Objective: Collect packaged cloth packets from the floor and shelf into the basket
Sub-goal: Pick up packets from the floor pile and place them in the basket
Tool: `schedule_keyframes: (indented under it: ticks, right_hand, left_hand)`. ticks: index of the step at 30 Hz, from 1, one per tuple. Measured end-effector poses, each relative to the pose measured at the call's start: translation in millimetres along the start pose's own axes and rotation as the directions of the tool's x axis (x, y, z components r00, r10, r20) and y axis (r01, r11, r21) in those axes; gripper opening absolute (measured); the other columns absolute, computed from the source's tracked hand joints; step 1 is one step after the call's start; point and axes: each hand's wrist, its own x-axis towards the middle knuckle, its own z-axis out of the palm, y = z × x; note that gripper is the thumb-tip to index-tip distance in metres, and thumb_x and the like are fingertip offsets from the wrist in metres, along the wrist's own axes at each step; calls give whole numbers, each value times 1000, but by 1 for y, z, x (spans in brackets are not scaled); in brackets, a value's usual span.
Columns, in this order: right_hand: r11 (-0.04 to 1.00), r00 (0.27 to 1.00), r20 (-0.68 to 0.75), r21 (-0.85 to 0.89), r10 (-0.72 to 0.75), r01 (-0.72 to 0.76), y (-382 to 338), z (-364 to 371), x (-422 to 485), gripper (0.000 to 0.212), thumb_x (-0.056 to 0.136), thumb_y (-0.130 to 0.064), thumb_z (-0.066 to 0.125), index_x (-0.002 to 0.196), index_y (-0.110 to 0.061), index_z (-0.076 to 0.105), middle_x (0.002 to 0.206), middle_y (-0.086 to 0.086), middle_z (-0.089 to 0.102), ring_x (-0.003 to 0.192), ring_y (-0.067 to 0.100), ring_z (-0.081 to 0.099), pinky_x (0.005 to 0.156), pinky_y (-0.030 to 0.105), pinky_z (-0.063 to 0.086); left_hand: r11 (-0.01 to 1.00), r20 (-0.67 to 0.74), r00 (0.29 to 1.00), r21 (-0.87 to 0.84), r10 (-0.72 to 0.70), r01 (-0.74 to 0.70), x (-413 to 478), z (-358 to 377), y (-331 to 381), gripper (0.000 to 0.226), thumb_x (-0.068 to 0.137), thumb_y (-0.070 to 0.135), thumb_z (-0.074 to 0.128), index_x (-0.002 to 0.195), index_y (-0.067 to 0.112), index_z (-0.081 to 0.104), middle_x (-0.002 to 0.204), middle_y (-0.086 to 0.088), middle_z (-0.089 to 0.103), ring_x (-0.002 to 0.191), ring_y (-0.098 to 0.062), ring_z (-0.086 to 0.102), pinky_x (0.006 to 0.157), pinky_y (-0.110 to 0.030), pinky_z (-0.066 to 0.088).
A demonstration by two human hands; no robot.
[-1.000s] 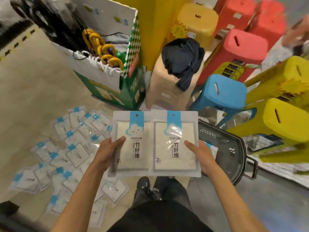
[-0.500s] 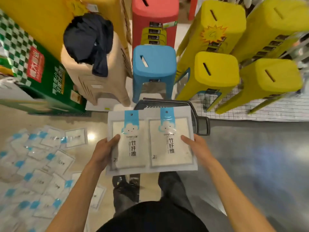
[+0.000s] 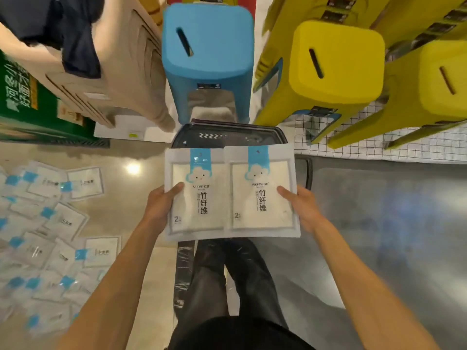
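I'm holding two packaged cloth packets flat and face up, side by side in front of me. My left hand [image 3: 161, 208] is gripping the left packet [image 3: 194, 198] by its outer edge, thumb lying across the top, the other fingers tucked underneath where I can't see them. My right hand [image 3: 300, 208] is pinching the right packet [image 3: 262, 195] the same way on its outer edge. The two packets are meeting along their inner edges and are covering the near part of the black basket [image 3: 227, 136], which is sitting on the floor [image 3: 379, 223] just in front of the blue stool [image 3: 207, 46]. Loose packets [image 3: 50, 223] are lying scattered on the floor to my left. Yellow stools [image 3: 333, 59] are standing to the right, and beige stools [image 3: 121, 72] with a dark garment [image 3: 63, 26] on top to the left
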Motion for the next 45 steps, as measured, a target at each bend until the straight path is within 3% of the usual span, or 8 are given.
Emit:
schedule_keyframes:
  ticks: [8,12,17,21,25,31,35,45]
  right_hand:
    - [997,996,-60,-28,69,-71,58,12,142,8,91,-18,71,99,-20,71,91,-5,76,78,9,74,63,21,58]
    - [993,991,-69,-31,113,-116,100,19,217,14,90,-24,73,104,-24,70,94,-11,74,88,11,72,78,28,58]
    - [986,985,-47,17,165,-164,156,16,309,112,54,-63,90,145,-14,48,137,3,61,123,23,60,109,48,45]
    - [981,979,-66,21,195,-194,167,36,363,42,88,-32,75,125,-16,63,115,3,72,97,16,71,85,37,57]
    - [983,981,-72,55,180,-176,194,48,418,70,79,-39,82,138,-13,55,125,2,68,108,17,68,97,39,54]
    - [989,965,-220,30,146,-143,223,62,463,68,75,-40,83,132,-11,60,114,-1,72,103,18,69,97,39,55]
    - [990,934,-349,-88,75,-112,230,68,477,33,87,-18,76,116,-5,67,100,-1,70,81,7,65,69,16,53]
    - [954,906,-423,-267,14,-139,231,78,484,41,88,-28,71,123,-11,60,113,4,66,97,23,62,81,31,48]
  left_hand:
    - [996,-12,1000,85,-28,29,149,36,-39,18,91,26,73,102,12,71,95,-6,77,93,-27,74,91,-48,57]
    - [992,11,996,100,-83,81,219,57,-76,17,92,28,71,105,17,71,93,-1,79,91,-23,75,87,-45,59]
    - [989,6,991,66,-134,134,301,85,-116,26,94,24,70,114,9,67,101,-6,75,91,-23,73,75,-39,59]
    - [988,-9,989,37,-148,148,366,97,-139,19,93,21,71,108,10,68,104,-9,75,90,-22,74,69,-36,59]
    - [988,-69,988,59,-140,144,425,106,-167,36,89,26,76,118,7,66,103,-9,75,84,-20,74,65,-30,57]
    - [949,-240,968,282,-70,139,468,113,-193,78,86,52,73,146,9,47,149,-10,50,136,-32,48,114,-40,38]
    - [944,-281,959,322,27,68,485,111,-202,61,90,41,73,132,0,58,135,-20,60,125,-37,56,105,-43,45]
    - [914,-284,959,389,3,112,495,111,-203,51,94,39,69,129,4,56,122,-14,66,113,-33,62,91,-38,49]
